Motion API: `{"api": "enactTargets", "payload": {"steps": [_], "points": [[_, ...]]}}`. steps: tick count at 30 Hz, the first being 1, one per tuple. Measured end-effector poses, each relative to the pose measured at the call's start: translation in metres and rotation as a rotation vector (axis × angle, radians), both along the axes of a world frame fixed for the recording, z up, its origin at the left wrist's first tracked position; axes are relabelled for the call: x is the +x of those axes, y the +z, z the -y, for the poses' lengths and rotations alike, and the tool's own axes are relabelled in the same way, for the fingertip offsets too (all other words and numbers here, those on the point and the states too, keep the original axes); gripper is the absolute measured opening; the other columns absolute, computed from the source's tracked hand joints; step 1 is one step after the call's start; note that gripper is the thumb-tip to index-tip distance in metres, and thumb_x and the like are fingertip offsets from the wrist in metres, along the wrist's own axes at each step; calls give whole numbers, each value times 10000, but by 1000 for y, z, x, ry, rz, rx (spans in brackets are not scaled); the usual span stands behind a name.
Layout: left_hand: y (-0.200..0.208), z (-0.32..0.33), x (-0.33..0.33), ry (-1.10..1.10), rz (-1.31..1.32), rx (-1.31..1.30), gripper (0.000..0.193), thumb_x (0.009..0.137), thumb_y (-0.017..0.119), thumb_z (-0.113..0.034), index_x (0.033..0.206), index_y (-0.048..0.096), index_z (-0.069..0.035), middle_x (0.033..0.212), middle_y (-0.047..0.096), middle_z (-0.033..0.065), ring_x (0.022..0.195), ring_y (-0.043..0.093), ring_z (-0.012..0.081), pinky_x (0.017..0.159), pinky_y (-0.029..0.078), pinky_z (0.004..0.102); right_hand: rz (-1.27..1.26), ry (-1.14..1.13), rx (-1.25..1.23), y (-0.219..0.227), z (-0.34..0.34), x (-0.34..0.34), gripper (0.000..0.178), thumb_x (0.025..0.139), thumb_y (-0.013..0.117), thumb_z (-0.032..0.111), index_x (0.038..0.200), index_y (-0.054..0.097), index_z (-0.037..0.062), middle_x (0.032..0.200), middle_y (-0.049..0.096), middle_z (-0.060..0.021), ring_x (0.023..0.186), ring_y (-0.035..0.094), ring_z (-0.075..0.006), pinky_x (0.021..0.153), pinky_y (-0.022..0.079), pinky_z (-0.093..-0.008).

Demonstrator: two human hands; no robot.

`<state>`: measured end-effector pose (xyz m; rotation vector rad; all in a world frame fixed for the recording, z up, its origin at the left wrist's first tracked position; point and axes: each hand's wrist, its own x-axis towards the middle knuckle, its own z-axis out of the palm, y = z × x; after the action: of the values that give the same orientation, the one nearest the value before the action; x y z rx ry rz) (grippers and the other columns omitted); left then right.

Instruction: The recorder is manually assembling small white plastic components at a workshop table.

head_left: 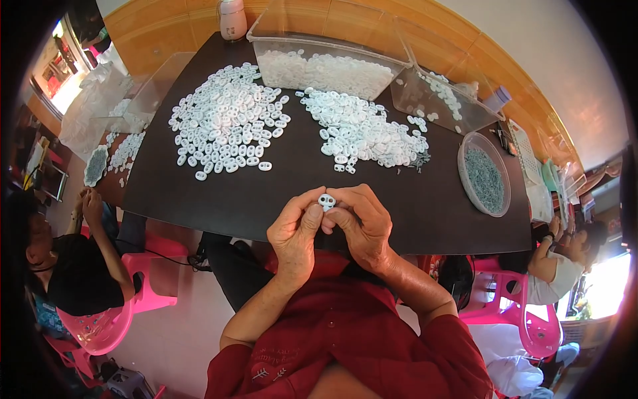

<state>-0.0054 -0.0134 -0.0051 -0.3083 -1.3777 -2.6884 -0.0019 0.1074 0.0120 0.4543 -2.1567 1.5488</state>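
Just off the table's near edge, I hold a small white oval plastic piece with two holes (326, 200) between both hands. My left hand (294, 233) pinches it with thumb and forefinger from one side. From the other side my right hand (363, 226) is closed on it in the same way, thumb tips almost meeting below. On the dark table, beyond my left hand, spreads a heap of white two-holed pieces (222, 126). A second heap of small white pieces (359, 126) lies beyond my right hand, with a few dark slivers at its right end.
A round clear bowl (461, 174) of thin grey-green parts stands at the table's right. Clear plastic bins (325, 41) with white pieces line the back, beside a pink bottle (233, 20). People sit on pink chairs to the left (100, 329) and right.
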Motion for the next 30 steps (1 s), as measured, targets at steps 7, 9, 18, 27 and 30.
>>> {"api": "enactTargets", "payload": {"steps": [7,9,18,27,30], "points": [[-5,0,1,16,-25,33,210,917,563,-57,1089,592,59,887,595,80,708,547,110,624,477,224,-88,-35,86,4,5,2,296,761,634,-71,1051,614,-15,898,609,-98,723,547,-182,587,466,-283],[-5,-1,2,23,-42,31,204,919,560,-59,1083,590,58,888,593,78,707,544,108,626,475,223,-117,-24,96,1,4,1,275,787,612,-85,1058,608,-35,904,584,-91,699,543,-136,582,461,-251],[-5,-7,4,157,-97,-95,169,945,526,-84,1043,581,43,856,565,39,675,480,65,613,434,198,-172,-35,113,-5,8,2,242,808,585,-105,1049,598,-75,892,562,-93,641,538,-100,557,462,-225],[-6,-10,7,237,-100,-210,212,969,499,-174,1040,565,14,838,517,0,673,448,44,611,403,182,-210,-68,102,-8,12,0,303,740,638,-86,1039,602,-47,893,608,-111,678,527,-180,542,455,-275],[-10,-10,6,229,-108,-186,181,967,494,-137,1042,557,15,848,518,10,667,450,45,596,407,183,-201,-63,91,-11,12,0,299,740,634,-90,1035,602,-50,890,608,-115,673,528,-180,537,455,-276]]}}
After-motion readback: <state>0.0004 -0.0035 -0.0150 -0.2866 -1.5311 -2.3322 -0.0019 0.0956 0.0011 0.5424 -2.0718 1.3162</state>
